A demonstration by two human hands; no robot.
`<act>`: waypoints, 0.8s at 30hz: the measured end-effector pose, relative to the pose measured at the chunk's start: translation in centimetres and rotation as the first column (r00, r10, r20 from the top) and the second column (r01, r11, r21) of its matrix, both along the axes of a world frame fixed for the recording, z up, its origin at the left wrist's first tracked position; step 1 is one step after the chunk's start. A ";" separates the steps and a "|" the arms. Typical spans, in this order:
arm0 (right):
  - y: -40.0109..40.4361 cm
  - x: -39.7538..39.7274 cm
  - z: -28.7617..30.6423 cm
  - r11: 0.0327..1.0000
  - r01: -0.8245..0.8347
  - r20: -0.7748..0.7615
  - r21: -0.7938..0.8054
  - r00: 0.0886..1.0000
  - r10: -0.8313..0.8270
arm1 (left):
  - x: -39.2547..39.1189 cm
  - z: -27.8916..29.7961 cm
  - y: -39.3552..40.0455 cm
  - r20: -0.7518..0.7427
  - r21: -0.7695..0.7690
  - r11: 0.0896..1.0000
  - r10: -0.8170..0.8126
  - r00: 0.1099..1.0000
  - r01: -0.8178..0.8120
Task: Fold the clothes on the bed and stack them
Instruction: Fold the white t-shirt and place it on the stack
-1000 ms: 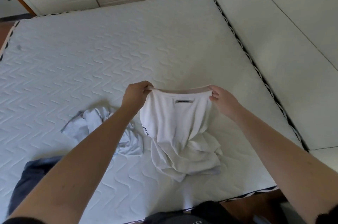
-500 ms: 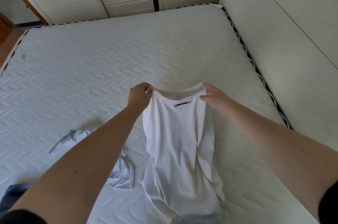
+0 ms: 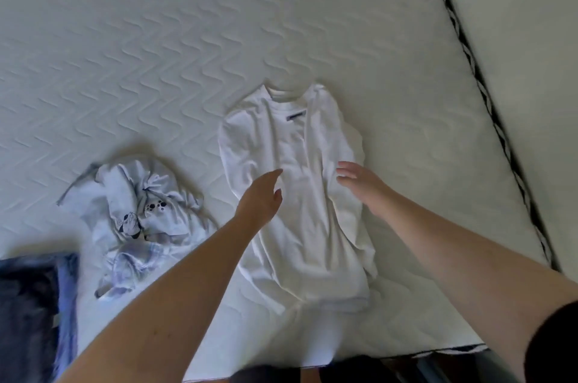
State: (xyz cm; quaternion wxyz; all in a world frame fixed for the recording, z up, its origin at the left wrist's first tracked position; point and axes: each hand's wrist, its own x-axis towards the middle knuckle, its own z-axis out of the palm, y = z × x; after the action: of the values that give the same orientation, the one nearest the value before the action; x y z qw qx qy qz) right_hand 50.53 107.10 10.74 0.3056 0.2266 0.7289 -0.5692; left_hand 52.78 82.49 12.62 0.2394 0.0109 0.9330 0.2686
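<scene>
1. Head view, the garment: a white T-shirt (image 3: 297, 195) lies laid out lengthwise on the bed (image 3: 156, 38), collar at the far end and hem toward the near edge, right of centre. It seems spread this way so that it can be smoothed and its sides folded in; the right side is already doubled under or bunched, though the blur makes it hard to say which
2. Head view, the hands: the left hand (image 3: 261, 198) hovers over the shirt's middle, fingers extended and loosely together, palm turned down and inward. The right hand (image 3: 364, 184) is at the shirt's right edge, fingers spread and flat. Both are open and grip nothing; whether they touch the cloth I cannot tell. The forearms reach in from the near edge, angled toward each other
3. Head view, the rest: a crumpled pale printed garment (image 3: 140, 216) waits unfolded to the left, and a dark blue garment (image 3: 31, 304) lies at the near left corner
</scene>
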 end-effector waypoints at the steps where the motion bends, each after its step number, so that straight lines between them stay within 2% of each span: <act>1: 0.0 1.9 -1.4 1.000 -0.015 0.031 0.022 0.999 0.014 | 1.8 -1.3 0.1 0.031 -0.003 1.000 -0.007 0.999 0.007; 5: 0.1 9.7 -6.8 0.986 -0.109 0.157 0.129 0.984 0.088 | 8.5 -5.9 -0.1 0.114 -0.029 0.997 -0.065 0.991 0.068; 7: 0.2 12.9 -8.6 0.938 -0.237 0.191 0.253 0.963 0.192 | 11.4 -7.8 -0.1 0.124 -0.041 0.993 -0.108 0.986 0.114; 10: 0.0 17.2 -10.2 0.767 -0.459 0.203 0.448 0.888 0.413 | 15.5 -10.3 0.2 0.132 -0.091 0.966 -0.231 0.964 0.244; 13: -0.7 21.0 -11.1 0.509 -0.647 0.217 0.568 0.714 0.666 | 19.9 -12.6 0.5 0.155 -0.149 0.944 -0.271 0.950 0.293; 15: -0.9 23.3 -11.7 0.360 -0.693 0.248 0.624 0.613 0.751 | 22.8 -14.1 0.6 0.187 -0.197 0.914 -0.320 0.929 0.355; 18: -0.2 25.8 -13.0 0.249 -0.700 0.274 0.670 0.544 0.793 | 25.6 -16.0 0.6 0.261 -0.280 0.846 -0.388 0.884 0.454; 19: -0.1 26.3 -13.4 0.252 -0.670 0.250 0.699 0.559 0.791 | 26.0 -16.4 0.3 0.254 -0.302 0.833 -0.399 0.881 0.464; 21: -0.2 26.7 -13.9 0.332 -0.566 0.144 0.754 0.636 0.758 | 26.2 -16.9 -0.3 0.214 -0.308 0.847 -0.382 0.899 0.433; 24: -0.8 26.3 -14.3 0.420 -0.494 0.055 0.762 0.695 0.717 | 25.0 -16.3 -1.2 0.146 -0.145 0.953 -0.247 0.958 0.267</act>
State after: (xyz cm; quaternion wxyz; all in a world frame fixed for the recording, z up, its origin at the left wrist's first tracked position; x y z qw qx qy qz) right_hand 76.79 106.34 -3.59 0.2689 -0.0361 0.9568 -0.1043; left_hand 77.82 81.33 -3.64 0.3310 0.0958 0.9254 0.1579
